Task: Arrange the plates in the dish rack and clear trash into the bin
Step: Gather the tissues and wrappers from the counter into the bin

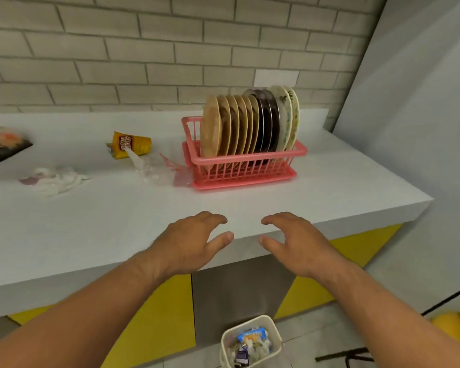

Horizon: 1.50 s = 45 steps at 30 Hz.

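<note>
Left hand and right hand hover loosely curled, holding nothing. Round plates upright in slatted pink plastic dish rack — crinkled wrappers beside it.

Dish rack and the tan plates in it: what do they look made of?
Dish rack: looks like moulded pink plastic, semi-gloss, with thin bars and a matching drip tray. Tan plates: probably melamine or plastic, smooth with a dull sheen; ceramic cannot be ruled out.

Soft, even indoor light from above, white counter bright, darker shade beneath its overhang, faint shadow under the pink dish rack, brick wall lines bowed by wide-angle distortion, overall soft focus, black wrapper at far left smeared.
</note>
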Available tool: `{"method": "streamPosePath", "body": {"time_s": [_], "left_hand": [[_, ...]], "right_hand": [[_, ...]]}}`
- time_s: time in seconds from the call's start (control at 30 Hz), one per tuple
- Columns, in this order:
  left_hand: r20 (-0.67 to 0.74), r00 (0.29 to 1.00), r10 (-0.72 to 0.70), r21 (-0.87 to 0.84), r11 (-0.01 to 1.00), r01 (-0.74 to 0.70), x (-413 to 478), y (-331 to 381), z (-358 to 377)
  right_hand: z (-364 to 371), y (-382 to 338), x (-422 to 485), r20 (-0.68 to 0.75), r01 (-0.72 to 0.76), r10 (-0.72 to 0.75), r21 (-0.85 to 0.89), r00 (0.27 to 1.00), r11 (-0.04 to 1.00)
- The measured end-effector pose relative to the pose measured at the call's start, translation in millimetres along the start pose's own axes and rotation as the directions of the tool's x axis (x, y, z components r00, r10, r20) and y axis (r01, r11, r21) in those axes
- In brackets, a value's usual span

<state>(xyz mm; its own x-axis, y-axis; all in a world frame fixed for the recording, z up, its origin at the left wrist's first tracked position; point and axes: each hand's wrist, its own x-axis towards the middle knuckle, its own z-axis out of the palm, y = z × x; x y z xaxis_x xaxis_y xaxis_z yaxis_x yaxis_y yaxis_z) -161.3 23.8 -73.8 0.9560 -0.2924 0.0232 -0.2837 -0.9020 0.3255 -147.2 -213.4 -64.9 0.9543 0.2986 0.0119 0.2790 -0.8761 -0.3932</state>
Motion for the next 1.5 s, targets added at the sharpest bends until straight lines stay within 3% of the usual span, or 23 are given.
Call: {"method": "streamPosePath", "body": {"time_s": [0.83, 1.1, 1.5], "left_hand": [[-0.060, 0.982, -0.178, -0.022, 0.984, 0.177, 42.1, -149.3, -69.1], [-0.063, 0.991, -0.114, -0.026, 0.993, 0.113, 52.3, -248.8, -97.7], [-0.061, 0.991, -0.121, -0.093, 0.989, 0.115, 54.1, -421.4, -136.1]], "right_hand": [[39.6, -107.0, 151.2, 0.008, 0.101, -0.102, 0.089, 0.995, 0.991], [83.6, -191.0, 198.9, -0.036, 0.105, -0.102, 0.119, 0.994, 0.987], [172.5, -318.2, 289.4, 0.059, 0.047, -0.053, 0.104, 0.997, 0.993]]}}
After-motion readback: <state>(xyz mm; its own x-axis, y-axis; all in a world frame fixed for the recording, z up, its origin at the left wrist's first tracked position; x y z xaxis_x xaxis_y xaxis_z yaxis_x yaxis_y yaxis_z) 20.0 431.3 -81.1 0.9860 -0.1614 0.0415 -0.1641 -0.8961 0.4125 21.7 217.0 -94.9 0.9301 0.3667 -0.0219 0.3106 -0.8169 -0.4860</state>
